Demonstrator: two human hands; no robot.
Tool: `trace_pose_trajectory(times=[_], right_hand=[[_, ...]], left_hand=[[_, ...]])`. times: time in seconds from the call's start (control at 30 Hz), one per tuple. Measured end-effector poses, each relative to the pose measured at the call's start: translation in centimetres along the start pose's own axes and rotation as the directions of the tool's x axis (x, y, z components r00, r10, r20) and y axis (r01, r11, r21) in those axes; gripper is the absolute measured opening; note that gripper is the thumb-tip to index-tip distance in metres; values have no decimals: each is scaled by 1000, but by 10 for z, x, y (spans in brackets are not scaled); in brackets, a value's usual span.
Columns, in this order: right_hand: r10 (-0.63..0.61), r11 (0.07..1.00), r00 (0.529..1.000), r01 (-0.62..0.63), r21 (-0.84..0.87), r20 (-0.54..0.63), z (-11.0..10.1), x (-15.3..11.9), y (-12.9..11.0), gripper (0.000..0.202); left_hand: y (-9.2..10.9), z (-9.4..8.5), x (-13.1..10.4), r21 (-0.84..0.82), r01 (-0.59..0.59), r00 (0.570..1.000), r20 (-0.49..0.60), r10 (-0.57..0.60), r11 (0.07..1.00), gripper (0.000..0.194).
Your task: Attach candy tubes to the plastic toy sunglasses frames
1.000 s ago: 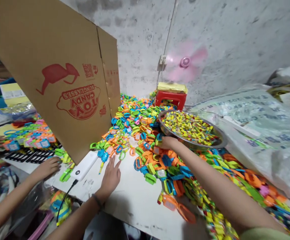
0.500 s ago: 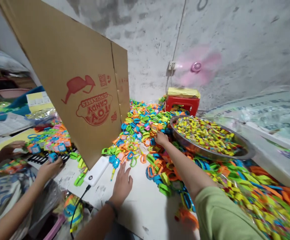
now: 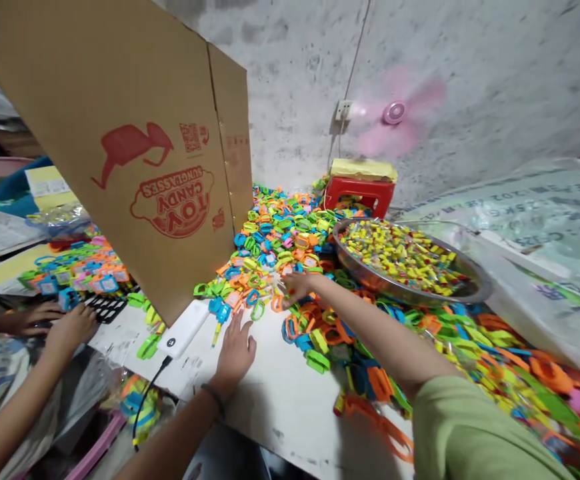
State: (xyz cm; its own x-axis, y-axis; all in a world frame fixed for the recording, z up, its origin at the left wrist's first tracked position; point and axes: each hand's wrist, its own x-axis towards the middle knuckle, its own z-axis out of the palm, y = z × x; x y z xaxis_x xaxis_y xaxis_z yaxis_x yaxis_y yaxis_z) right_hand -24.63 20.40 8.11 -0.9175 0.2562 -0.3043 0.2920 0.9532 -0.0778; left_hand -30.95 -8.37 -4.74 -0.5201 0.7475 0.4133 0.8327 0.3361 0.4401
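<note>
My left hand [image 3: 236, 350], a dark band at its wrist, lies on the white tabletop [image 3: 270, 407] with fingers spread and nothing held. Its fingertips are beside blue toy watches [image 3: 219, 309] and a green ring-shaped one [image 3: 257, 311]. Over the front of the colourful toy watch pile [image 3: 290, 230] reaches my right hand [image 3: 300, 287], palm down, its fingers blurred and partly apart; whether they hold anything is unclear. An orange ring-shaped watch [image 3: 277, 304] is just below it. Right of that hand stands a metal bowl [image 3: 410, 293] of small yellow wrapped pieces.
A tall cardboard sheet [image 3: 170, 87] stands at the left, a white power bank [image 3: 185, 328] at its foot. Beyond it, another person's hands [image 3: 73, 327] are by a black tray [image 3: 107, 309]. A red stool [image 3: 360, 192] and spinning pink fan [image 3: 394, 113] are behind.
My right hand has moved left and nearer, from deeper in the pile to its front edge. The camera view has shifted slightly. The other person's hand has drawn left to the other hand.
</note>
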Motion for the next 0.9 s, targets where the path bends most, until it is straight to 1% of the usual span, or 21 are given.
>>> trace_pose_trajectory(times=[0.1, 0.2, 0.3, 0.47, 0.57, 0.67, 0.73, 0.77, 0.83, 0.9], right_hand=[[57, 993, 998, -57, -103, 3, 21, -12, -1, 68], [129, 974, 990, -137, -178, -54, 29, -23, -2, 61], [196, 950, 973, -219, -223, -120, 27, -35, -1, 56], [301, 904, 925, -354, -241, -230, 13, -60, 7, 34], [324, 895, 902, -389, -217, -285, 7, -84, 13, 35], [308, 904, 887, -386, -185, -345, 9, -112, 12, 33], [305, 909, 869, -387, -154, -389, 14, -130, 8, 31], [307, 910, 856, -392, -135, -415, 17, -138, 5, 31], [318, 910, 824, -405, -94, -470, 23, -153, 1, 31], [335, 907, 787, -419, -49, -518, 28, -165, -2, 33]], left_hand=[[2, -3, 1, 15, -18, 1000, 12, 18, 1000, 38], [4, -7, 2, 19, -38, 999, 17, 38, 999, 39], [4, -8, 2, 17, -45, 999, 13, 45, 999, 39], [4, -6, 2, 11, -40, 999, 2, 40, 999, 38], [5, -10, 2, -25, -43, 999, -22, 43, 999, 36], [5, -16, 0, -91, -58, 997, -60, 52, 994, 34], [7, -17, -3, -169, -81, 995, -74, 69, 982, 34], [9, -15, -4, -224, -89, 994, -74, 74, 970, 35], [18, -5, -4, -361, -79, 997, -43, 68, 929, 37], [32, 11, 0, -511, 14, 999, 36, 5, 859, 40]])
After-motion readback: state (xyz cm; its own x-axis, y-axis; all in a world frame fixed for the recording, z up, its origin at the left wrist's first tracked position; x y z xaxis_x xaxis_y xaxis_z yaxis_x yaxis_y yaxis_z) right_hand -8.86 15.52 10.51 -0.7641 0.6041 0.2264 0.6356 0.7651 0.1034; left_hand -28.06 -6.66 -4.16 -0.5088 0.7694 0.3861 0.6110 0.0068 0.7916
